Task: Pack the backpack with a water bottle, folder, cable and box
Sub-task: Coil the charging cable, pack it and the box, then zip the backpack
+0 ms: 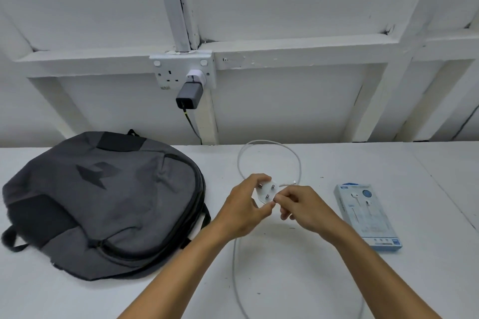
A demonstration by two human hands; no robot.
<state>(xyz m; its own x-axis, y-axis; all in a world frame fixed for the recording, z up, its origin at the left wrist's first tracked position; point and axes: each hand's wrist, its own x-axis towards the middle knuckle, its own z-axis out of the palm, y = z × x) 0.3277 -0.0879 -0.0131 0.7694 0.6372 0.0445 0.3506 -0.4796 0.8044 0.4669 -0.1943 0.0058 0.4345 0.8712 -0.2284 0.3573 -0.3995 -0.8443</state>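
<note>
left hand (243, 204) grips white three-pin plug (267, 193), right hand (300, 206) pinches its long white cable (237, 280); slack loops on white counter (285, 254) may tangle or snag if lifted uncoiled.

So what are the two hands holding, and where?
Left hand grips the white plug by its body. Right hand pinches the white cable beside the plug.

views: one, on my head | faces: forward and down over the tabletop (337, 280) toward the wall | range: close, my forearms enter from the bottom edge
</note>
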